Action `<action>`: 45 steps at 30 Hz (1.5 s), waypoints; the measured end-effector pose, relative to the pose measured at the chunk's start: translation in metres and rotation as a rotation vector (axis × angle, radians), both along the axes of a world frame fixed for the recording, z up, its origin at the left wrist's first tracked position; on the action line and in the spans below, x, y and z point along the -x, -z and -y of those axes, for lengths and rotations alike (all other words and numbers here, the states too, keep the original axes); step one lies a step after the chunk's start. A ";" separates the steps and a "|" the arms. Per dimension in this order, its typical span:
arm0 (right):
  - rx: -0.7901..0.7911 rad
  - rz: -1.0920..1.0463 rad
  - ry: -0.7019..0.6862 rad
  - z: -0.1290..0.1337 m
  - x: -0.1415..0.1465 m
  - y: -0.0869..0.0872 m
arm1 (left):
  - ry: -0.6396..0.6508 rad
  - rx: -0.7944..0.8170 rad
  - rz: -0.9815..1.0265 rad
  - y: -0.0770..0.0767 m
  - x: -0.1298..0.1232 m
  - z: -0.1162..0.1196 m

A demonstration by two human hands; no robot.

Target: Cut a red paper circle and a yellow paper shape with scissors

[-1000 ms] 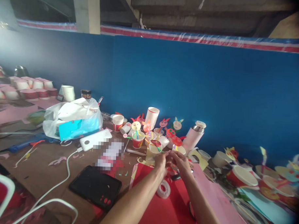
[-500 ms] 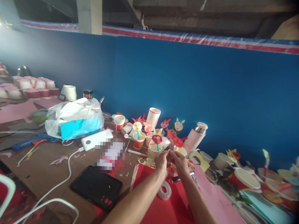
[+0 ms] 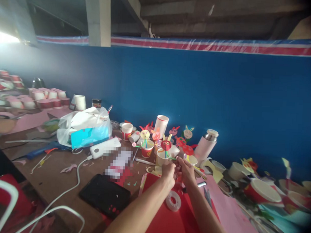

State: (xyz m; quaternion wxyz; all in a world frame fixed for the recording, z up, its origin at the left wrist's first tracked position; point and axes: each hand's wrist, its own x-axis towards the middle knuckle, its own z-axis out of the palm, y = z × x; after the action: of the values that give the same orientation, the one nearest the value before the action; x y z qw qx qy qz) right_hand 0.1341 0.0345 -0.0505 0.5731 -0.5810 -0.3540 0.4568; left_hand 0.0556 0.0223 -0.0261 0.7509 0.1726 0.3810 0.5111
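My left hand [image 3: 168, 173] and my right hand [image 3: 185, 169] meet over the red paper sheet [image 3: 159, 215], fingers closed in a pinch. Whatever small piece they hold is mostly hidden by the fingers. A short green strip [image 3: 173, 159] shows just beyond them. Below the hands lies a roll of tape [image 3: 177, 205]. A dark pen with a silver end [image 3: 202, 184] and scissors [image 3: 207, 195] lie by my right forearm. Just past my hands stands a white paper cup [image 3: 162, 158] with a red paper face [image 3: 166, 145] on it, among several similar decorated cups.
A pink thermos [image 3: 204, 150] stands behind to the right, with several paper cups [image 3: 261, 191] further right. Pink paper [image 3: 234, 207] lies beside the red sheet. Leftward are a black phone case [image 3: 101, 192], power bank [image 3: 103, 149], white cable [image 3: 78, 175], plastic bag [image 3: 64, 130] and another person's hand [image 3: 3, 124].
The view has shifted slightly, so the table things appear lower and further right. My hands stay close together, with a slightly wider gap between them; the green strip shows more clearly.
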 end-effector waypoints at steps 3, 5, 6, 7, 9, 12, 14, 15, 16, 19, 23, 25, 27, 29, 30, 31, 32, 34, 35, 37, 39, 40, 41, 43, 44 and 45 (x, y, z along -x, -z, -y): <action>-0.026 0.003 0.013 0.005 0.003 -0.002 | 0.003 -0.036 0.009 -0.002 0.014 0.006; -0.042 0.013 0.022 0.008 0.004 -0.002 | -0.004 -0.059 0.013 -0.002 0.022 0.010; -0.048 0.019 0.026 0.009 0.004 -0.002 | -0.009 -0.067 0.012 -0.001 0.026 0.013; -0.053 0.024 0.028 0.010 0.004 -0.001 | -0.013 -0.075 0.009 -0.001 0.029 0.015; -0.058 0.035 0.026 0.010 0.004 0.001 | -0.018 -0.092 -0.004 -0.001 0.034 0.019; -0.059 0.055 0.016 0.009 0.001 0.008 | -0.033 -0.123 -0.044 0.002 0.041 0.023; -0.055 0.082 0.006 0.011 -0.006 0.012 | -0.048 -0.151 -0.088 0.007 0.046 0.023; -0.055 0.103 -0.002 0.014 -0.011 0.014 | -0.055 -0.170 -0.112 0.011 0.049 0.023; -0.059 0.131 -0.011 0.018 -0.016 0.015 | -0.061 -0.194 -0.136 0.014 0.052 0.023; -0.091 0.243 -0.029 0.038 -0.032 0.016 | -0.079 -0.284 -0.207 0.025 0.060 0.022; -0.145 0.365 -0.001 0.071 -0.045 0.016 | -0.083 -0.396 -0.303 0.028 0.069 0.021; -0.168 0.396 0.043 0.084 -0.047 0.017 | -0.068 -0.446 -0.346 0.025 0.071 0.022; -0.197 0.393 0.102 0.091 -0.047 0.017 | -0.036 -0.489 -0.384 0.022 0.070 0.025; -0.237 0.355 0.160 0.091 -0.047 0.012 | 0.016 -0.525 -0.416 0.018 0.067 0.030; -0.261 0.327 0.182 0.089 -0.048 0.007 | 0.048 -0.544 -0.429 0.017 0.065 0.033; -0.290 0.297 0.200 0.086 -0.048 0.000 | 0.083 -0.563 -0.438 0.016 0.062 0.036; -0.324 0.262 0.212 0.083 -0.048 -0.009 | 0.121 -0.583 -0.446 0.016 0.060 0.039; -0.409 0.186 0.215 0.074 -0.048 -0.033 | 0.209 -0.624 -0.452 0.014 0.055 0.045; -0.455 0.150 0.221 0.070 -0.047 -0.046 | 0.262 -0.646 -0.451 0.013 0.053 0.048; -0.532 0.088 0.211 0.063 -0.044 -0.074 | 0.389 -0.687 -0.445 0.010 0.050 0.054; -0.597 0.041 0.187 0.059 -0.037 -0.099 | 0.524 -0.723 -0.431 0.006 0.048 0.060; -0.626 0.022 0.177 0.057 -0.033 -0.109 | 0.592 -0.739 -0.423 0.004 0.048 0.063; -0.648 0.006 0.164 0.056 -0.029 -0.119 | 0.660 -0.760 -0.417 0.002 0.049 0.065; -0.681 -0.014 0.144 0.054 -0.022 -0.133 | 0.799 -0.809 -0.416 -0.001 0.051 0.069; -0.694 -0.019 0.135 0.053 -0.020 -0.139 | 0.860 -0.836 -0.425 -0.002 0.052 0.071; -0.705 -0.021 0.129 0.052 -0.017 -0.144 | 0.908 -0.859 -0.437 -0.003 0.053 0.072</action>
State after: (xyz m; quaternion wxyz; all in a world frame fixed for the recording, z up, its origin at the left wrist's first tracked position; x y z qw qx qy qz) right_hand 0.1510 -0.0171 0.0931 0.7696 -0.3641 -0.4465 0.2753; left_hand 0.0029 -0.0496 -0.0229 0.6615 0.6999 0.1762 0.2037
